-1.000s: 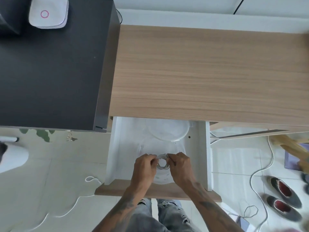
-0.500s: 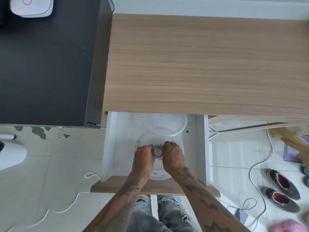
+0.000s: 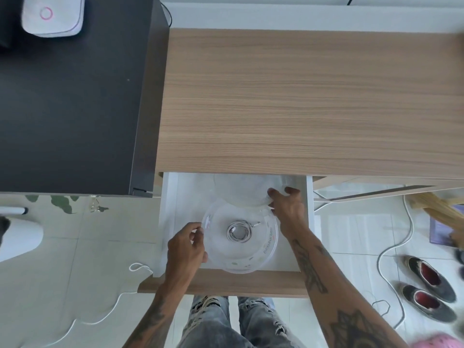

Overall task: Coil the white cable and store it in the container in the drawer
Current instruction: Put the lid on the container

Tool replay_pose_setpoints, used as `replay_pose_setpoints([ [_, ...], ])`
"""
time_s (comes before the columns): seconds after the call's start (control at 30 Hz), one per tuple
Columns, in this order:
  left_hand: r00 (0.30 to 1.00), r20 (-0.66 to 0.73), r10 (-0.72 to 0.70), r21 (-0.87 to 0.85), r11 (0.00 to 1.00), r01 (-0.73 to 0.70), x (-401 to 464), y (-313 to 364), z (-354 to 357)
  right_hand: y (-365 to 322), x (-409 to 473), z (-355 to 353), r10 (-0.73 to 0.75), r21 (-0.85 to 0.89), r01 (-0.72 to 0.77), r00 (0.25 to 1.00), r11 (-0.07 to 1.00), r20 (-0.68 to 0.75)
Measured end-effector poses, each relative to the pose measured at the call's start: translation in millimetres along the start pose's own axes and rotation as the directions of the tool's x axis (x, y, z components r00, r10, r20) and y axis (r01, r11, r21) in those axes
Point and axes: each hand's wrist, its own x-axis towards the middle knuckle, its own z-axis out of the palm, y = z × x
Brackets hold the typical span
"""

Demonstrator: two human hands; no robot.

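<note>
White cable is lying coiled inside the clear container in the drawer. Left hand is cupping the rim, fingers loose; right hand is gripping the lid. Risk: the coil springing open before lidding.

Bare forearms, dark tattoos on both the left forearm and right forearm; faded grey ripped denim jeans.

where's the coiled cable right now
Head view: the coiled white cable lies centred in the clear container in the open drawer, between both hands.
</note>
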Motion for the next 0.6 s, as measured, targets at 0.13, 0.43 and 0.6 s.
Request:
replay_pose_setpoints([
  [0.13, 0.999, -0.037, -0.009, -0.053, 0.999, 0.007, 5, -3, 4, 1, 4, -9, -0.034, 0.19, 0.026, 0.999, 0.981, 0.038],
  [0.43, 0.995, -0.073, -0.07, -0.16, 0.986, 0.057, 21, 9, -1, 64, -56, -44, -0.11, 0.373, 0.013, 0.965, 0.928, 0.238],
  [0.6, 0.977, 0.076, -0.198, -0.36, 0.908, 0.213, 19, 16, -12, 96, -64, -33, -0.076, 0.302, 0.013, 0.977, 0.953, 0.198],
])
